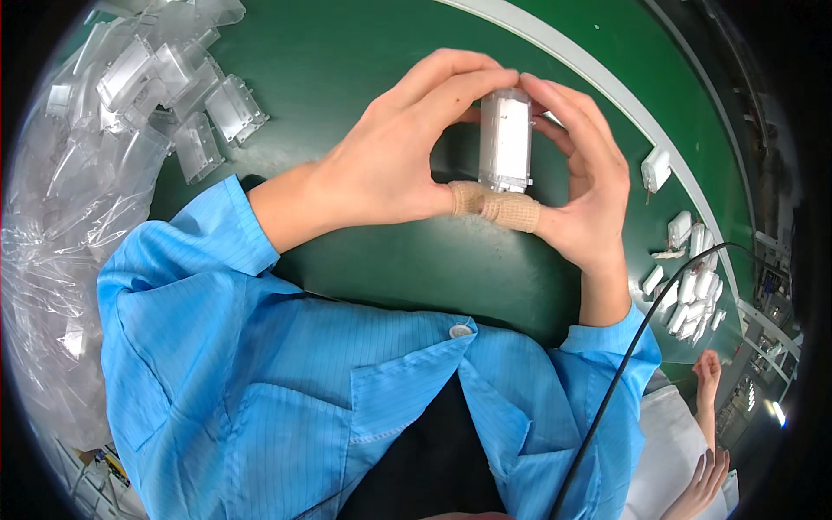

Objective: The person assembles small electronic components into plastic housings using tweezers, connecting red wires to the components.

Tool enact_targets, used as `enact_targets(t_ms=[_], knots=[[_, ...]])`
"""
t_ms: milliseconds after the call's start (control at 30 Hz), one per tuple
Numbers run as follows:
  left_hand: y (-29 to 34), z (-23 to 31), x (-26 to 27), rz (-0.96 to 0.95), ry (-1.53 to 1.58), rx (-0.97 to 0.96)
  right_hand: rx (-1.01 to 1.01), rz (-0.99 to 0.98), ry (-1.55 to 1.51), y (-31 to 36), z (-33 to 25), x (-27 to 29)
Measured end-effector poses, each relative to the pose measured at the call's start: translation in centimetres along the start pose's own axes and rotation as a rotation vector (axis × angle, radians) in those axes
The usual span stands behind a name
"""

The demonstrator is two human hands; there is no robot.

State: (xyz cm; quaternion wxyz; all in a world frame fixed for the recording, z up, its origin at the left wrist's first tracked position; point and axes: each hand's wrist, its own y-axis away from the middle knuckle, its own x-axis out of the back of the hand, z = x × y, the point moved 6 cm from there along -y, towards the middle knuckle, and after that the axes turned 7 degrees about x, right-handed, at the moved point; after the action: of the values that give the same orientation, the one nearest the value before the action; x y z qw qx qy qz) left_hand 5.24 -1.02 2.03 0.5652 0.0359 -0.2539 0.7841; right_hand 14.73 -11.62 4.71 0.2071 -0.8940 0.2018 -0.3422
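Note:
Between my two hands stands a clear plastic casing (493,143) with a white rectangular block (513,139) inside it. My left hand (394,156) grips it from the left, fingertips at the far end and thumb at the near end. From the other side my right hand (598,178) closes on it the same way. Tan tape wraps both thumbs, and their tips meet at the casing's near edge. Some of my right fingers are partly hidden behind the casing.
Clear plastic casings (232,108) lie at the far left, beside and in a large transparent bag (61,251). Several white blocks (693,299) are heaped at the right, with a single one (656,168) farther off. A black cable (617,381) crosses the right side. Another person's hand (708,368) shows at lower right.

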Motion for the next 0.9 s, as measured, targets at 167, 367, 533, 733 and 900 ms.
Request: enact_targets(t_ms=[167, 367, 533, 733, 900], knots=[[0.3, 0.2, -0.3, 0.059, -0.074, -0.085, 0.026, -0.006, 0.020, 0.3, -0.5, -0.4], [0.3, 0.2, -0.4, 0.088, -0.166, -0.127, 0.033, 0.014, 0.088, 0.5, -0.7, -0.8], [0.5, 0.6, -0.3, 0.113, -0.191, -0.181, 0.063, 0.049, 0.088, 0.3, -0.9, -0.6], [0.8, 1.1, -0.6, 0.124, -0.195, -0.231, 0.165, 0.075, 0.023, 0.6, -1.1, -0.6], [0.8, 1.2, -0.5, 0.132, -0.189, -0.234, 0.146, -0.034, -0.015, 1.1, -0.7, -1.1]])
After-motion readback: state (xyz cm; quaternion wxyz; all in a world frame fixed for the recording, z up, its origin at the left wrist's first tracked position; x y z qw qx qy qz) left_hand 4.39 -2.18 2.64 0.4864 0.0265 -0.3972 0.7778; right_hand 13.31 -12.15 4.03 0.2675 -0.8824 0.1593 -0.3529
